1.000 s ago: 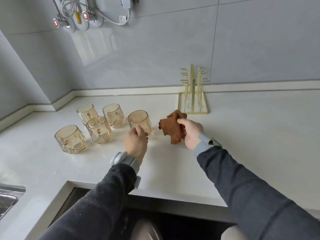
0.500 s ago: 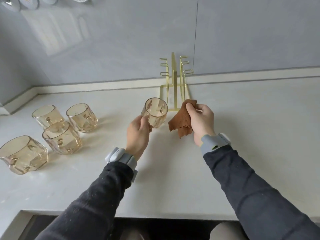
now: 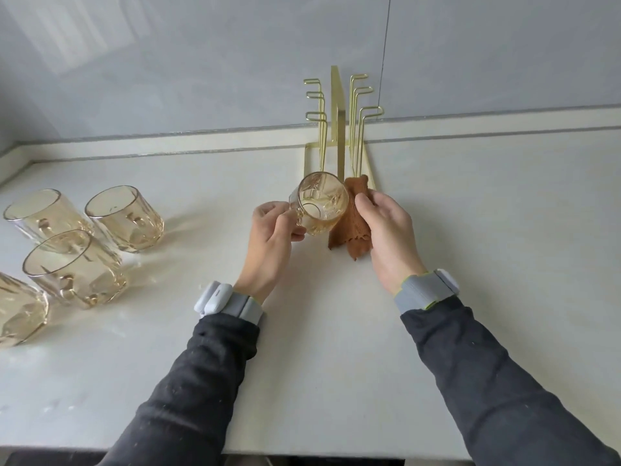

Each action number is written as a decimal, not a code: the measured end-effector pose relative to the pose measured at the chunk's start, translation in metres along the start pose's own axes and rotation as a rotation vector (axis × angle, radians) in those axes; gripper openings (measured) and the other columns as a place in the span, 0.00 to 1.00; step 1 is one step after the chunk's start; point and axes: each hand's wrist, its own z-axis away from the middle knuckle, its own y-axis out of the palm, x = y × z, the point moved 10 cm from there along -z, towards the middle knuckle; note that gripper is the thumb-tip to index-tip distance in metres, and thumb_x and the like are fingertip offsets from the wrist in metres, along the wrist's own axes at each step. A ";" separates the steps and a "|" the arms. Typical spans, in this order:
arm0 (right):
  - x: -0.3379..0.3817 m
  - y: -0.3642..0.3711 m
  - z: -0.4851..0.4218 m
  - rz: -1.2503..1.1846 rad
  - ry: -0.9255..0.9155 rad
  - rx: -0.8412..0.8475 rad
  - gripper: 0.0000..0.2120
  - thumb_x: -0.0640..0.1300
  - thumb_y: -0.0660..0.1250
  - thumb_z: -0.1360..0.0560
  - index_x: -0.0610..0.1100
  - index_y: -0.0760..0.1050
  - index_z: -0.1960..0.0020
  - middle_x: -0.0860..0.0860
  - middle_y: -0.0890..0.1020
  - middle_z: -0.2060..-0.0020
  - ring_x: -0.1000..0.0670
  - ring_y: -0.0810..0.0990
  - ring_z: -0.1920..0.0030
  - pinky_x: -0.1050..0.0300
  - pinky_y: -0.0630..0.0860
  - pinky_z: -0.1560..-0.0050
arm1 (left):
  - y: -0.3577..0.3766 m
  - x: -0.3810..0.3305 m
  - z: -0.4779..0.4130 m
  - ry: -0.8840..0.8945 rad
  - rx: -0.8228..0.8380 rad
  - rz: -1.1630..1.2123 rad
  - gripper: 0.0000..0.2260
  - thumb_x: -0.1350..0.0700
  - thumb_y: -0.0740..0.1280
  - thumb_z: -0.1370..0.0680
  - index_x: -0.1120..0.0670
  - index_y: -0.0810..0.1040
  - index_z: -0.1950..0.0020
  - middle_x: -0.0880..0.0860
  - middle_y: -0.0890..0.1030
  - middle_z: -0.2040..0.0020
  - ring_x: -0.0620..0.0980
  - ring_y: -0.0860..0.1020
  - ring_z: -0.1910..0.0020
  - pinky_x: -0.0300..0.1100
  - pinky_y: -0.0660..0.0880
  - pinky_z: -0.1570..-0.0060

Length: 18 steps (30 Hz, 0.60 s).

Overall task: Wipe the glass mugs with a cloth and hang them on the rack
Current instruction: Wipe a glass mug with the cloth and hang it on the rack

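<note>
the left hand (image 3: 270,235) holds a glass mug (image 3: 322,204) up above the counter (image 3: 302,348), tipped so its open mouth faces us. the right hand (image 3: 386,235) presses a brown cloth (image 3: 353,223) on its side, just before the gold rack (image 3: 337,129).

You face a pale countertop (image 3: 504,230) with a low upstand (image 3: 168,144) along its back. Glossy grey wall tiles (image 3: 201,62) above it reflect soft light.

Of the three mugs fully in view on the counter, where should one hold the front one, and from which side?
Grip the front mug by its handle, coming from the near side with the left hand once it is free. The mug stands upright, its handle seems to face the person, and the other mugs crowd its far side.
</note>
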 end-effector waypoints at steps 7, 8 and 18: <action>-0.008 0.010 -0.004 0.076 -0.010 0.070 0.30 0.55 0.77 0.37 0.52 0.76 0.36 0.48 0.85 0.45 0.46 0.84 0.43 0.38 0.77 0.36 | 0.015 -0.001 -0.007 -0.009 0.148 0.108 0.18 0.58 0.62 0.22 0.52 0.77 0.72 0.52 0.76 0.50 0.52 0.79 0.55 0.47 0.80 0.45; -0.009 0.010 -0.004 0.093 -0.012 0.068 0.30 0.54 0.77 0.37 0.53 0.76 0.36 0.49 0.86 0.46 0.46 0.84 0.44 0.37 0.78 0.37 | 0.017 -0.001 -0.005 -0.007 0.174 0.120 0.17 0.56 0.61 0.24 0.51 0.77 0.72 0.52 0.77 0.50 0.51 0.79 0.54 0.47 0.80 0.44; 0.002 -0.016 -0.003 0.129 -0.127 -0.198 0.16 0.45 0.72 0.38 0.53 0.78 0.50 0.50 0.87 0.55 0.46 0.87 0.53 0.38 0.83 0.49 | 0.027 -0.002 -0.001 0.071 0.265 0.124 0.08 0.46 0.70 0.30 0.50 0.80 0.62 0.34 0.81 0.38 0.46 0.75 0.30 0.60 0.71 0.29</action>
